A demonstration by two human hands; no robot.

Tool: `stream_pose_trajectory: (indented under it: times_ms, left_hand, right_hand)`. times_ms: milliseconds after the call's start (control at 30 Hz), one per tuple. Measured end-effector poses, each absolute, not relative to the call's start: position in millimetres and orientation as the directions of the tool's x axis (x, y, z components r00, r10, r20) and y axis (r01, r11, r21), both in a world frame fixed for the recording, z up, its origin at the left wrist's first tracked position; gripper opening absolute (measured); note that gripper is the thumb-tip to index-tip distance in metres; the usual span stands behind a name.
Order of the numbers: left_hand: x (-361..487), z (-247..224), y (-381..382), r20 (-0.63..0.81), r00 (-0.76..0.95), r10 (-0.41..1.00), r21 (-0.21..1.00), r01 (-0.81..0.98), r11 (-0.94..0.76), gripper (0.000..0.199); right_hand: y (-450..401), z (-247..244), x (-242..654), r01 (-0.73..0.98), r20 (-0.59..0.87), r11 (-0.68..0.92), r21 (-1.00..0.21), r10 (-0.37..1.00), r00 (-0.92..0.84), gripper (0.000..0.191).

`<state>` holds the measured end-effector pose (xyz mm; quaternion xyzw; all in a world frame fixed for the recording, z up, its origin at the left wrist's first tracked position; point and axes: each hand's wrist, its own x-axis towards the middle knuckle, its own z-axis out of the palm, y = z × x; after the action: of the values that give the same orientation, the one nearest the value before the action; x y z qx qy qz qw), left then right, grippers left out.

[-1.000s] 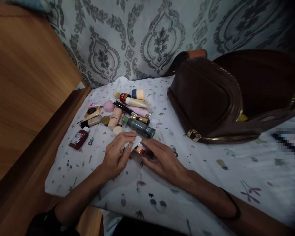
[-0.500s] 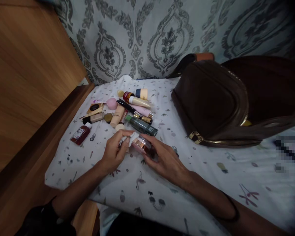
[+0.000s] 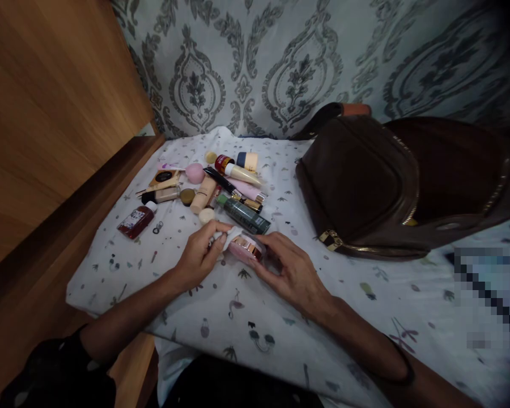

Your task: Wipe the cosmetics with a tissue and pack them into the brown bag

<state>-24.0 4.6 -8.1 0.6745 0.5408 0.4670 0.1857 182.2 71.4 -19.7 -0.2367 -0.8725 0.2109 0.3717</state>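
My right hand (image 3: pixel 291 272) is closed around a round cosmetic jar (image 3: pixel 245 248), pinkish and clear with a rose-gold band. Pinched in the fingers of my left hand (image 3: pixel 199 249) is a crumpled white wipe (image 3: pixel 230 237), pressed against the jar's left side. Just beyond the hands lie a dark green bottle (image 3: pixel 244 214) and a small cream-coloured round item (image 3: pixel 206 216). Behind them are a beige tube (image 3: pixel 204 194), a pink makeup sponge (image 3: pixel 194 173), a pale yellow tube (image 3: pixel 244 174) and a bottle of foundation (image 3: pixel 164 195).
A brown leather bag (image 3: pixel 357 181) stands unzipped at the right on the patterned white sheet (image 3: pixel 238 317). To the left lies a dark red bottle with a white cap (image 3: pixel 136 221). A wooden panel (image 3: pixel 63 85) borders the left side, and a patterned curtain (image 3: pixel 246 68) hangs behind.
The jar has turned in my right hand, so more of its pink side and band shows. The wipe stays against it in my left hand. The view has shifted slightly.
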Motion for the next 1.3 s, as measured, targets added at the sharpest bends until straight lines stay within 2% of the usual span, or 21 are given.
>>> stream_pose_trajectory:
  times_ms: [133, 333, 600, 733, 867, 933, 1000, 1167, 1233, 1300]
  left_hand:
    - [-22, -12, 5, 0.445, 0.012, 0.896, 0.728, 0.578, -0.369, 0.018]
    - [-19, -15, 4, 0.380, 0.145, 0.914, 0.660, 0.650, -0.378, 0.015]
    - [-11, -16, 8, 0.386, 0.358, 0.850, 0.480, 0.709, -0.516, 0.013]
    - [-8, -14, 8, 0.382, 0.386, 0.840, 0.445, 0.719, -0.533, 0.011]
    - [-10, -13, 7, 0.345, 0.413, 0.843, 0.397, 0.750, -0.530, 0.010]
    - [-12, -14, 7, 0.345, 0.402, 0.848, 0.410, 0.749, -0.521, 0.010]
    - [-14, -14, 7, 0.366, 0.345, 0.864, 0.477, 0.728, -0.492, 0.012]
    - [-15, -4, 4, 0.456, 0.085, 0.886, 0.664, 0.630, -0.403, 0.010]
    - [-13, 3, 1, 0.517, 0.054, 0.854, 0.678, 0.583, -0.447, 0.014]
    - [-9, 7, -2, 0.584, 0.094, 0.807, 0.634, 0.568, -0.525, 0.022]
  right_hand:
    - [70, -16, 192, 0.290, 0.488, 0.795, -0.533, 0.569, -0.662, 0.040]
    - [67, -21, 204, 0.331, 0.437, 0.796, -0.507, 0.568, -0.697, 0.047]
    - [67, -27, 212, 0.357, 0.460, 0.798, -0.486, 0.581, -0.671, 0.047]
    - [69, -25, 212, 0.338, 0.486, 0.807, -0.485, 0.569, -0.663, 0.047]
    - [68, -19, 211, 0.291, 0.514, 0.805, -0.517, 0.564, -0.646, 0.039]
    - [67, -17, 210, 0.269, 0.504, 0.781, -0.563, 0.582, -0.638, 0.034]
    - [66, -15, 210, 0.261, 0.479, 0.736, -0.624, 0.624, -0.617, 0.031]
    - [60, -16, 203, 0.232, 0.367, 0.559, -0.796, 0.751, -0.549, 0.029]
    - [57, -17, 197, 0.225, 0.312, 0.486, -0.845, 0.788, -0.531, 0.032]
    - [54, -17, 192, 0.209, 0.282, 0.440, -0.873, 0.807, -0.520, 0.034]
